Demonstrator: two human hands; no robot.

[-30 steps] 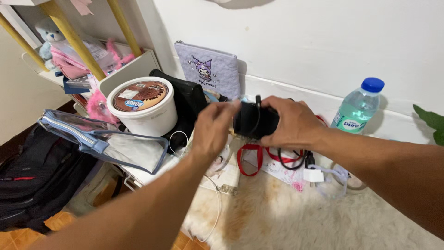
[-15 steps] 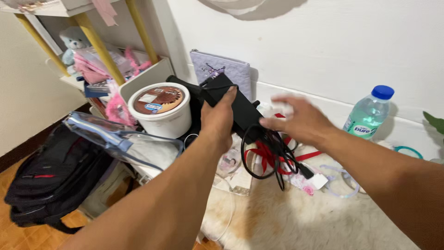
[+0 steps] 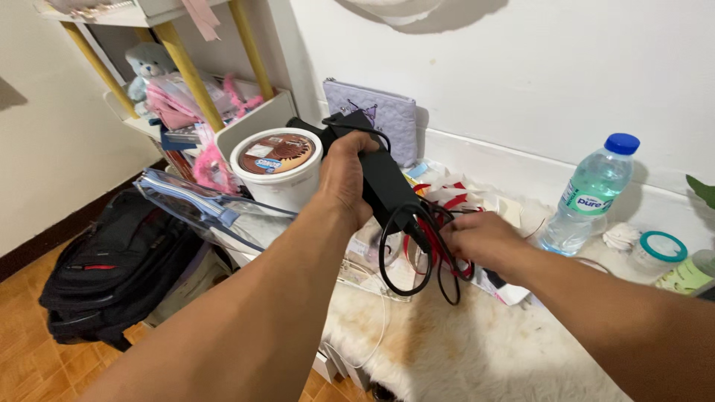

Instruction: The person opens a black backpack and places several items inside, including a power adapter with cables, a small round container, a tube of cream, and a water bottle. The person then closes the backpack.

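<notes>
My left hand [image 3: 345, 177] grips a long black power adapter [image 3: 385, 179], held tilted above the clutter. From its lower end hang loops of black cable [image 3: 417, 253]. My right hand [image 3: 480, 237] is closed on those cable loops, low and to the right of the adapter. A red ribbon [image 3: 439, 223] lies tangled under and behind the cable.
A white tub with a brown lid [image 3: 277, 165] stands left of the adapter, with a lilac pouch [image 3: 372, 119] behind against the wall. A clear zip pouch [image 3: 201, 208], a black backpack [image 3: 119, 268] on the floor, a water bottle [image 3: 588, 195], a teal-lidded jar [image 3: 659, 251] and a white fur rug [image 3: 477, 342] surround my hands.
My left hand took the adapter alone and lifted it up and left. My right hand let go of it, dropped down and closed on the hanging cable.
</notes>
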